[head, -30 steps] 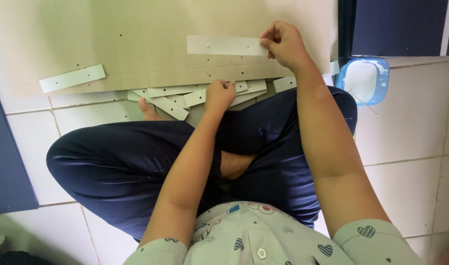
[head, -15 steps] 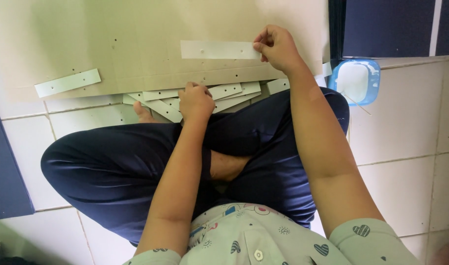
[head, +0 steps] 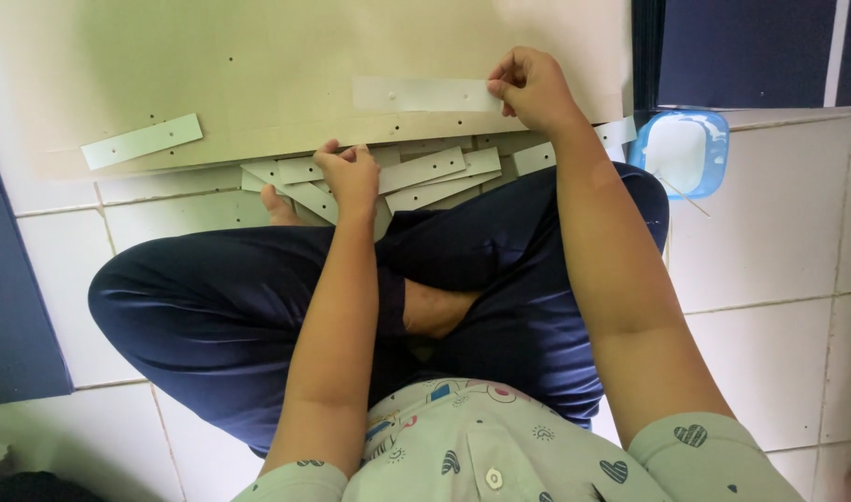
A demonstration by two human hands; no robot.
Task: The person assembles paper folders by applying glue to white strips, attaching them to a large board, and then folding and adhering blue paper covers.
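A big tan board (head: 258,84) lies on the tiled floor (head: 788,242) in front of a person sitting cross-legged. On the left part of the board lies one loose white strip (head: 142,141). Just below the board's near edge is a pile of strips (head: 416,175), and the left hand (head: 351,177) rests on it, fingers curled around one strip. On the board's right part, the right hand (head: 534,88) pinches the end of a long strip (head: 421,94) lying flat. Right of the board sits a blue dish (head: 678,151).
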